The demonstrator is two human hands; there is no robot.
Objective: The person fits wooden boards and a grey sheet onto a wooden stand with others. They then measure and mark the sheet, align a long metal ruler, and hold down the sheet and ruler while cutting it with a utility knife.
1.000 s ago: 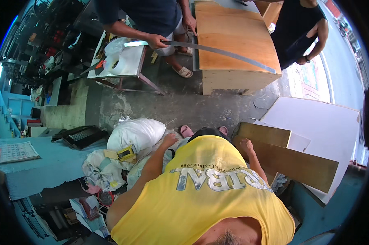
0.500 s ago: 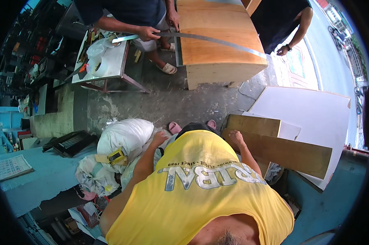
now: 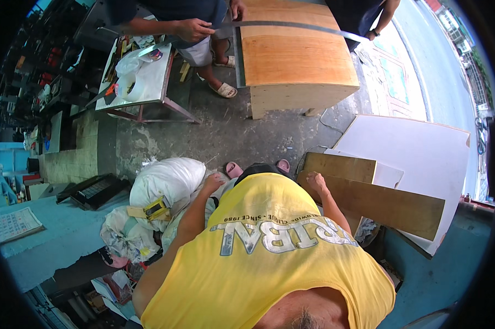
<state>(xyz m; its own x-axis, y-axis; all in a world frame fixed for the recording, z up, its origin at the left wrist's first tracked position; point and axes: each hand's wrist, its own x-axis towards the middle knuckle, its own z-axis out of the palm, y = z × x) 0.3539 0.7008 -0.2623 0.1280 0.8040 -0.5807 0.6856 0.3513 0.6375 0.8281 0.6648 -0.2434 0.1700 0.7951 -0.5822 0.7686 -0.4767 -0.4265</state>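
Looking down from the head camera, a person in a yellow shirt [image 3: 269, 257] fills the lower middle of the picture, with both forearms going forward and away from the camera. The left hand [image 3: 213, 183] rests at the right edge of a white sack [image 3: 165, 181]; its fingers are bent, but I cannot tell if they grip the sack or only touch it. The right hand [image 3: 315, 181] is closed like a fist at the near left corner of a brown board [image 3: 390, 205]. This board lies flat on a bigger white board [image 3: 423, 151] on the floor, and its long edge runs to the right, away from the hand.

Between the two hands the pink sandals [image 3: 258, 167] of the person stand on the grey concrete floor [image 3: 225, 131]. In front of them the floor is open up to a wooden cabinet [image 3: 297, 60], which stands well apart. On the left side the room is narrow: the sack, a yellow tape measure [image 3: 155, 209] just below it and some crumpled bags lie close together beside a blue surface [image 3: 55, 236].

At the top, another person's hand [image 3: 192, 30] holds one end of a long thin metal strip [image 3: 291, 26] which goes over the top of the cabinet. A small white table [image 3: 148, 82] with tools stands left of the cabinet.
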